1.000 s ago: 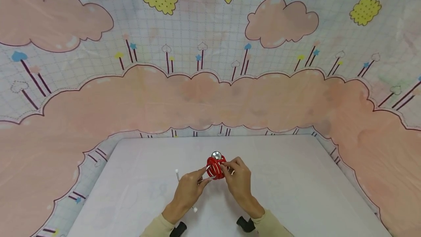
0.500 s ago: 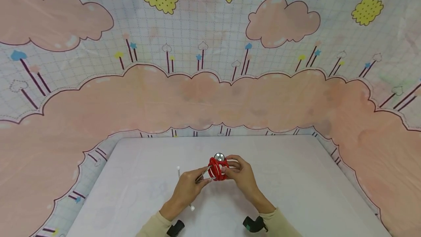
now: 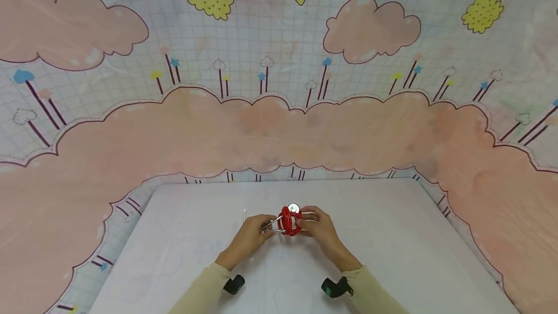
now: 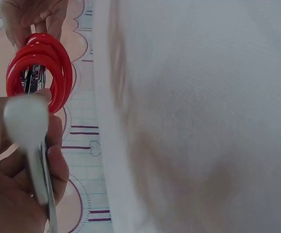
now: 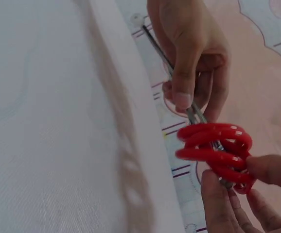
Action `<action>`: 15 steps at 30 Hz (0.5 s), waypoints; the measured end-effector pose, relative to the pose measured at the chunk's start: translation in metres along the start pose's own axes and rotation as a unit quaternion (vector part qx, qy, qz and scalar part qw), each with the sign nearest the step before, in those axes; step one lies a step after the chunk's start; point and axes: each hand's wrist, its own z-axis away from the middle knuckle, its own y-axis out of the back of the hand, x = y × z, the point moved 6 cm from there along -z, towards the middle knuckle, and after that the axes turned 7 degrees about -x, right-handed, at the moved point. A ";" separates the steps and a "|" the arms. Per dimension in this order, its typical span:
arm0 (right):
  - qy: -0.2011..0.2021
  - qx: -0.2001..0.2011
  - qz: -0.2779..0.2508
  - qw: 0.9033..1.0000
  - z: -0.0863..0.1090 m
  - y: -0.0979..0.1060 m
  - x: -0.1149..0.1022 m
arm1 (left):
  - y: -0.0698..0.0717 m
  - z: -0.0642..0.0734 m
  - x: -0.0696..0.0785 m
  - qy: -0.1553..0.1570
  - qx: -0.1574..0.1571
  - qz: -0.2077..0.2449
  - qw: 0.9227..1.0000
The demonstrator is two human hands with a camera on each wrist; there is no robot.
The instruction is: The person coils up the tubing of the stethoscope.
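A stethoscope with red tubing [image 3: 286,221] wound into a compact coil is held between both hands above the white table. My left hand [image 3: 250,234] grips its metal ear tubes [image 5: 157,46], which run into the coil's left end. A white ear tip [image 4: 26,121] looms blurred in the left wrist view, and a pale one [image 5: 137,19] appears beyond the left hand in the right wrist view. My right hand [image 3: 322,229] holds the coil's right end, thumb and fingers on the red loops. The round silver chest piece [image 3: 293,208] shows at the coil's far side.
The white tabletop [image 3: 370,217] extends around the hands, with a patterned cloth backdrop [image 3: 279,134] behind and at the sides. Black wrist-worn devices [image 3: 234,284] sit at both sleeves.
My left hand has drawn back from the coil, so more of the metal tubes shows. My right hand has shifted from the coil's front to its right end. The coil has moved slightly right.
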 end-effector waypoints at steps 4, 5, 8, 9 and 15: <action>-0.019 0.015 0.011 1.000 -0.008 0.004 0.008 | -0.006 -0.007 -0.011 0.015 -0.013 0.038 0.999; -0.023 0.016 0.015 0.999 -0.009 0.005 0.010 | -0.007 -0.009 -0.013 0.016 -0.015 0.045 0.999; -0.032 0.018 0.020 0.999 -0.014 0.006 0.014 | -0.009 -0.012 -0.019 0.018 -0.018 0.061 0.998; -0.035 0.019 0.021 0.999 -0.015 0.007 0.015 | -0.009 -0.013 -0.021 0.022 -0.020 0.067 0.997; -0.054 0.027 0.019 0.998 -0.022 0.009 0.021 | -0.011 -0.018 -0.028 0.035 -0.033 0.085 0.995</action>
